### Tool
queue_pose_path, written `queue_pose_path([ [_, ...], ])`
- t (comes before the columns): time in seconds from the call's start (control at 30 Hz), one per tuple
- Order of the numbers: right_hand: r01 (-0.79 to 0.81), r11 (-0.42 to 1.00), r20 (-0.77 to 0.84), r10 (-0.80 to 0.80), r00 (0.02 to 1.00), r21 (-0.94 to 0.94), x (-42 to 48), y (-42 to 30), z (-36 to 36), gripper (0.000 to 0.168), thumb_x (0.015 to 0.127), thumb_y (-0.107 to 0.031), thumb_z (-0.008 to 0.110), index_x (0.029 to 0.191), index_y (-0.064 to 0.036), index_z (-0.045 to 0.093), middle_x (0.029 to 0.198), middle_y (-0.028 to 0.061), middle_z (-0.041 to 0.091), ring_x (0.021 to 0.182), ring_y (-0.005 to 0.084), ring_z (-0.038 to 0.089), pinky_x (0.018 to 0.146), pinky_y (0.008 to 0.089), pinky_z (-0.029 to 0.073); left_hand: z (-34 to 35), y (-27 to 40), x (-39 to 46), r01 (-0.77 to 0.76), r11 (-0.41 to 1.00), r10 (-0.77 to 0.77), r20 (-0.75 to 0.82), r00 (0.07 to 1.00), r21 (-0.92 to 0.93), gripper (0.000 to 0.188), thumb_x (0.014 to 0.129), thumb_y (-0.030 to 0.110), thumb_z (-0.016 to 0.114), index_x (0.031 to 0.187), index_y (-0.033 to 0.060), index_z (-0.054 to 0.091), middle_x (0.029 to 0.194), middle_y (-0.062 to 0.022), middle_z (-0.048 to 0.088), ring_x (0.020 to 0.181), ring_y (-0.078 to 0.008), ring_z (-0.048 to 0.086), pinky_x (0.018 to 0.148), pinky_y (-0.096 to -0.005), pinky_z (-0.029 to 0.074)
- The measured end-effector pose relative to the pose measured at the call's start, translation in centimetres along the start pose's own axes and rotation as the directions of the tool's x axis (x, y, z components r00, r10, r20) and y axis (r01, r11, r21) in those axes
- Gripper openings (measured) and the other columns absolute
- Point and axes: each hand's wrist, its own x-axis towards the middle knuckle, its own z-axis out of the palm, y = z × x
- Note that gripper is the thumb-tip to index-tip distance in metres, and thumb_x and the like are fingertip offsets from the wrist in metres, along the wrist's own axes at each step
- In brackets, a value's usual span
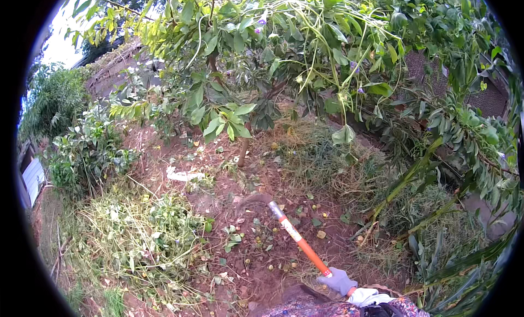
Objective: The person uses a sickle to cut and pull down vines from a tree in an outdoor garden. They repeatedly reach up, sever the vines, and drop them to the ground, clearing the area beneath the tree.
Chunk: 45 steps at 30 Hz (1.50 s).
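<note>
My right hand [339, 281], in a pale grey-lavender glove, grips the low end of an orange handle [309, 252]. It belongs to a sickle with a silver metal collar [276, 209] and a label that bears print. The curved blade [253, 199] points left, over reddish-brown soil [262, 235] strewn with leaves and small yellowish fruits; whether it touches the ground I cannot tell. My left hand is out of view. To the left of the sickle lies a heap of cut vines and weeds [151, 235].
A thin tree trunk [243, 151] rises ahead under leafy branches and hanging vines [327, 63] with purple flowers. White scrap material [184, 174] lies near its foot. Corn-like stalks [403, 182] lean in from the right. Dense shrubs [86, 145] stand at the left.
</note>
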Motion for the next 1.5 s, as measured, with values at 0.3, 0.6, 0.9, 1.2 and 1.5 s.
queue_pose_path([
  [0.3,-0.051,0.922,-0.318,0.184,0.93,0.385,-7.4,5.6,-4.8,0.032,0.074,-0.028,0.074,0.083,-0.003,0.057,0.063,0.0018,0.054,0.056,0.008,0.048,0.05,0.0278,0.041,-4.1,37.4,-15.1,-0.788,0.609,0.786,-0.066,0.615,-0.091,0.039,0.085,0.027,0.063,0.115,0.0021,0.059,0.11,-0.012,0.062,0.1,-0.0195,0.059,0.089,-0.0293,0.044],
  [0.6,0.166,0.913,-0.671,0.14,0.728,0.372,-12.7,8.5,-3.7,0.029,0.076,-0.024,0.074,0.087,-0.004,0.057,0.069,0.0027,0.052,0.063,0.0158,0.047,0.058,0.0317,0.042,-10.1,71.4,-42.6,-0.941,-0.319,0.881,-0.4,-0.25,-0.114,0.042,0.086,0.037,0.061,0.115,0.0063,0.06,0.105,-0.0054,0.065,0.097,-0.0154,0.06,0.085,-0.0272,0.045],
  [0.9,0.234,0.649,-0.638,0.502,0.584,0.724,-18.7,1.6,2.0,0.025,0.078,-0.022,0.071,0.088,-0.005,0.056,0.059,0.0005,0.052,0.049,0.0126,0.049,0.046,0.0287,0.041,0.3,81.2,-42.3,-0.888,-0.337,0.933,0.235,-0.271,0.312,0.1,0.065,0.046,0.078,0.137,-0.0011,0.026,0.127,-0.024,0.049,0.119,-0.0346,0.048,0.099,-0.0411,0.039],
  [1.2,0.419,0.634,-0.755,0.477,0.451,0.65,-18.3,-3.2,-0.4,0.019,0.079,-0.012,0.065,0.084,-0.002,0.051,0.061,0.0013,0.049,0.043,0.0097,0.046,0.04,0.0257,0.043,10.3,69.2,-29.2,-0.96,-0.275,0.959,0.091,-0.27,0.048,0.017,0.09,0.029,0.05,0.099,0.0154,0.056,0.089,-0.013,0.065,0.081,-0.0355,0.061,0.067,-0.0428,0.048],
  [1.5,0.531,0.69,-0.789,0.095,0.607,0.491,-12.6,-15.3,-9.9,0.013,0.084,-0.01,0.06,0.088,-0.002,0.05,0.062,0.0003,0.046,0.038,0.0091,0.044,0.036,0.024,0.042,13.8,63.4,-24.4,-0.965,-0.226,0.971,0.106,-0.213,0.133,0.014,0.092,0.025,0.045,0.095,0.0128,0.051,0.083,-0.0142,0.064,0.076,-0.036,0.062,0.065,-0.0455,0.049],
])
